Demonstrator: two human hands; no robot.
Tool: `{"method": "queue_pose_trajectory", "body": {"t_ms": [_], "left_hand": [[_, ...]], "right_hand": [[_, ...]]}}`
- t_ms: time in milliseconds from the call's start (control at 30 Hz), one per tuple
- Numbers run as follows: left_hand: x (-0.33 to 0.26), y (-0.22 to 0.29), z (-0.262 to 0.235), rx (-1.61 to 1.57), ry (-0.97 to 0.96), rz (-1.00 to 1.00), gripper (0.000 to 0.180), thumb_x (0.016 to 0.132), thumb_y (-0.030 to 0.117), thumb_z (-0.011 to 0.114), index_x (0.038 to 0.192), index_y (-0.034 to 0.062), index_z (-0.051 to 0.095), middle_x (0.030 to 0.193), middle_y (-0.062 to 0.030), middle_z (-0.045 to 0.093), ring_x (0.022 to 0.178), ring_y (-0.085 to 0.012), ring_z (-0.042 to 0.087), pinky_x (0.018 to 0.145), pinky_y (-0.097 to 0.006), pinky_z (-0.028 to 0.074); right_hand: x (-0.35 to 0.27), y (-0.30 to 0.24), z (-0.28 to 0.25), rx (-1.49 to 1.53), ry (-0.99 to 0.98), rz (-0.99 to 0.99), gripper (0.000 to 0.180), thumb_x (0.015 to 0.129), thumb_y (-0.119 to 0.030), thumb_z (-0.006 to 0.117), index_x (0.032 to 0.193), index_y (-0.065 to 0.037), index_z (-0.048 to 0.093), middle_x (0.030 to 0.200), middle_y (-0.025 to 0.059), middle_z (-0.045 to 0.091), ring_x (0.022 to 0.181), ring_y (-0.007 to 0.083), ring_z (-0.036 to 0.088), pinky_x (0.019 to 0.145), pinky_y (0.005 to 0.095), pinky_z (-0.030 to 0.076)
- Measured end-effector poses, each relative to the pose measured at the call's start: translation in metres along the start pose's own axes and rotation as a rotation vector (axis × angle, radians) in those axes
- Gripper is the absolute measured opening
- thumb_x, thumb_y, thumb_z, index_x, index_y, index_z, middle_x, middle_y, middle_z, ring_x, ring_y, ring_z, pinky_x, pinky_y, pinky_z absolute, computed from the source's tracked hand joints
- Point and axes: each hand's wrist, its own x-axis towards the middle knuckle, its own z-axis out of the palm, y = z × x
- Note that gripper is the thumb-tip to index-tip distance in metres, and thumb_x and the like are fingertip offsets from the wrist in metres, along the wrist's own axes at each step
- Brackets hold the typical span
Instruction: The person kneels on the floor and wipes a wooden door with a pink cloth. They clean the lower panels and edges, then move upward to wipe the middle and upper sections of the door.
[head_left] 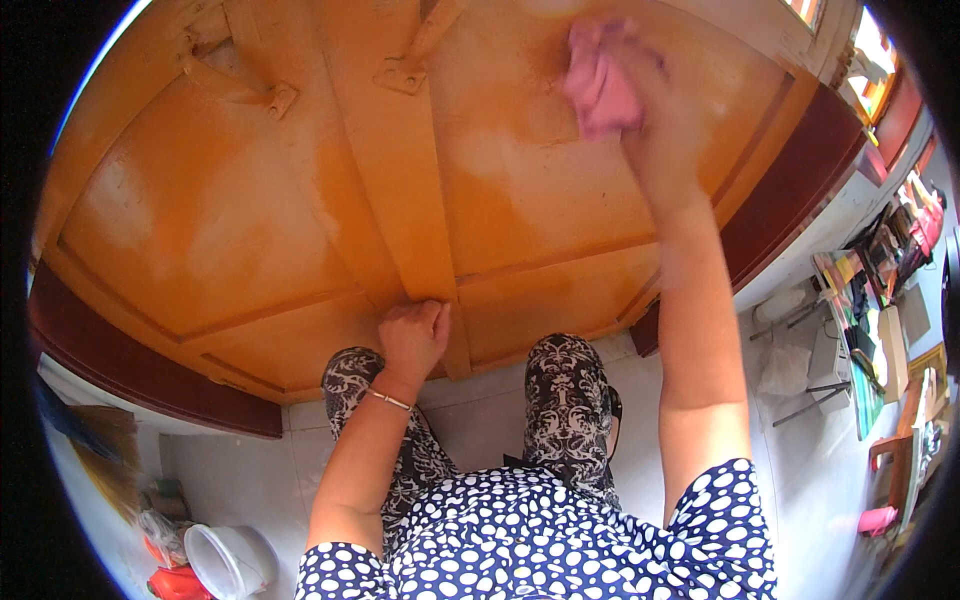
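I stand close to an orange double door with metal latches. My right hand is raised high and presses a pink cloth against the right door panel, where pale smeared patches show. My left hand is closed in a fist and rests against the lower part of the door's middle strip, holding nothing that I can see. A thin bracelet sits on my left wrist.
A dark red frame borders the door on both sides. A white bucket and a red item lie on the pale floor at lower left, beside a broom. Cluttered shelves, a white bag and assorted objects fill the right side.
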Motion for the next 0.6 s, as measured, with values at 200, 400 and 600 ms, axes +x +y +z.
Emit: {"method": "queue_pose_trajectory", "body": {"t_ms": [200, 400, 600], "left_hand": [[0.002, 0.005, -0.002, 0.024, -0.036, -0.018, 0.022, 0.086, 0.022, 0.068, 0.069, 0.0078, 0.062, 0.062, -0.0134, 0.061, 0.059, -0.0337, 0.061, 0.053, -0.044, 0.048], [0.000, 0.003, -0.003, 0.049, -0.010, 0.005, 0.021, 0.085, 0.020, 0.069, 0.069, 0.0082, 0.062, 0.061, -0.0120, 0.061, 0.059, -0.0324, 0.061, 0.052, -0.043, 0.048], [0.004, 0.008, -0.008, 0.020, -0.019, -0.039, 0.021, 0.085, 0.019, 0.070, 0.069, 0.0068, 0.062, 0.062, -0.0139, 0.061, 0.058, -0.0342, 0.061, 0.052, -0.045, 0.047]], "right_hand": [[0.027, -0.015, -0.012, -0.115, 0.139, -0.143, 0.039, 0.072, 0.000, 0.068, 0.110, -0.009, 0.067, 0.113, 0.0117, 0.061, 0.101, 0.0304, 0.059, 0.086, 0.0391, 0.046], [-0.081, -0.010, 0.018, 0.097, 0.057, -0.009, 0.049, 0.060, 0.005, 0.071, 0.106, -0.014, 0.069, 0.113, 0.0085, 0.060, 0.107, 0.0347, 0.056, 0.090, 0.0446, 0.043], [-0.165, -0.032, 0.009, 0.047, -0.134, 0.150, 0.045, 0.060, 0.003, 0.070, 0.102, -0.014, 0.070, 0.115, 0.0071, 0.058, 0.109, 0.0338, 0.053, 0.091, 0.0440, 0.041]]}}
